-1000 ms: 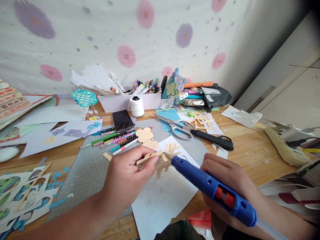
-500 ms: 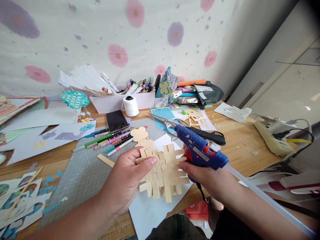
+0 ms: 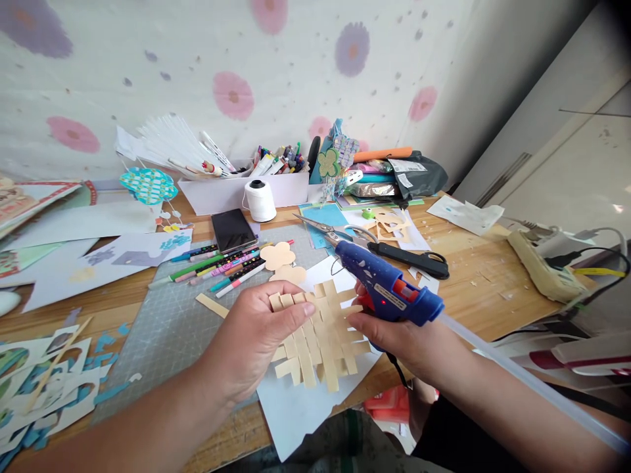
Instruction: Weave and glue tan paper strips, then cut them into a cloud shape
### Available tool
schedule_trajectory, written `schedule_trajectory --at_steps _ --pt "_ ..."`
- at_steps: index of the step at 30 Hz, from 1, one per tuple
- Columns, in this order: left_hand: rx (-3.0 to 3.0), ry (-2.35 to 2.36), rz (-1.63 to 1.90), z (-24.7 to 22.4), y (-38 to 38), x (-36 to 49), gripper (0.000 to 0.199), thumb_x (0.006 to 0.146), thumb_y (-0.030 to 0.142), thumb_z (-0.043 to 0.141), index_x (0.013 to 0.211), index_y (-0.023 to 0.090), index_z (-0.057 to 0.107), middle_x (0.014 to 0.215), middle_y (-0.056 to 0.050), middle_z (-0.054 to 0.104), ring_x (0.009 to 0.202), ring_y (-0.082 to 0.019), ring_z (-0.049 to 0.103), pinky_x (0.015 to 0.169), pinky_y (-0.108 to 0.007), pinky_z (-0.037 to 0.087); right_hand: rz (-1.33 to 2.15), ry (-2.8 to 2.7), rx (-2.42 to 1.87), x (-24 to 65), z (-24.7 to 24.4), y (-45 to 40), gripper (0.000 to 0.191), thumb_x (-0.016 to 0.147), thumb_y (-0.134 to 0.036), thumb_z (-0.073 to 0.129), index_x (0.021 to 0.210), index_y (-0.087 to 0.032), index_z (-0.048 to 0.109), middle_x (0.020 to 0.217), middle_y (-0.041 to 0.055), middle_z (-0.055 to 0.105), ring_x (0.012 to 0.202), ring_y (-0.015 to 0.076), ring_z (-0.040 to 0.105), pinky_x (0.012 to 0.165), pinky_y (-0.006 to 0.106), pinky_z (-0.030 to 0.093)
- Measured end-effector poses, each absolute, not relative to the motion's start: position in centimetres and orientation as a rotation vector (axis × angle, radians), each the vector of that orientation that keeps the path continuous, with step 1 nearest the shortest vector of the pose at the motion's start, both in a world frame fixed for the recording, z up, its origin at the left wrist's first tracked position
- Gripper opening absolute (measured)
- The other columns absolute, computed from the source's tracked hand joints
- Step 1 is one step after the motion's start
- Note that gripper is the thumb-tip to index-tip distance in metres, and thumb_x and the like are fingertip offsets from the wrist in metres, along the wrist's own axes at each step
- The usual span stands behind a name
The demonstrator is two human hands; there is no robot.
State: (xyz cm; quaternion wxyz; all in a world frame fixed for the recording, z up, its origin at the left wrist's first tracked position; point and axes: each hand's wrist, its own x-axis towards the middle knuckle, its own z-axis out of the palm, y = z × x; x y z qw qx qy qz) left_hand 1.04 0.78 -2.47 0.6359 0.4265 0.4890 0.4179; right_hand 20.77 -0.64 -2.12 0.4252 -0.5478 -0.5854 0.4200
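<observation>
Woven strip panel (image 3: 325, 335) above the desk's (image 3: 473, 289) near edge, over a white sheet (image 3: 290, 420). The nozzle, at the strips one second earlier, now points away; the weave lies face-up to view, so gluing appears paused. Left hand (image 3: 259, 335): pinches the panel's left part, thumb on top. Right hand (image 3: 394, 332): wraps the glue gun (image 3: 377, 279), thumb beside the weave. Cutting mat (image 3: 148, 341) toward the left edge; flowered curtain (image 3: 296, 72) behind.

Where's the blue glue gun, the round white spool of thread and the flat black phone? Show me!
Blue glue gun (image 3: 367, 274): head view, on its blue body.
Round white thread spool (image 3: 261, 202): head view, on its wound side.
Flat black phone (image 3: 233, 230): head view, on its screen.
</observation>
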Motion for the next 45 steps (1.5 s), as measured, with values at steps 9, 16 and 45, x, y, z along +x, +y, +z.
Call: schedule_trajectory --at_steps 9,16,45 --pt "1.048 1.121 0.938 -3.0 0.6 1.1 0.018 0.068 0.031 0.078 0.067 0.019 0.064 0.055 0.006 0.052 0.053 -0.008 0.041 0.05 -0.019 0.03 1.065 -1.362 -1.408 20.4 -1.5 0.0 0.024 0.068 -0.031 0.07 0.085 -0.022 0.055 0.081 0.0013 0.062 0.072 0.0197 0.06 0.068 0.037 0.049" --pt "1.061 1.14 0.942 -2.8 0.7 1.2 0.023 0.067 0.033 0.077 0.063 0.018 0.06 0.055 0.006 0.05 0.053 -0.008 0.043 0.051 -0.021 0.03 1.114 -1.344 -1.407 20.0 -1.4 -0.2 0.024 0.063 -0.025 0.065 0.084 -0.02 0.054 0.074 -0.0013 0.059 0.065 0.0162 0.057 0.062 0.032 0.048" --pt "2.368 1.373 1.316 -2.5 1.7 -0.7 0.013 0.083 0.016 0.06 0.08 0.023 0.071 0.075 0.003 0.077 0.064 -0.015 0.07 0.063 -0.023 0.054 0.869 -2.072 -1.21 24.2 0.6 -2.4 0.009 0.076 -0.015 0.059 0.08 -0.023 0.056 0.073 -0.0023 0.058 0.061 0.0141 0.054 0.055 0.026 0.042"
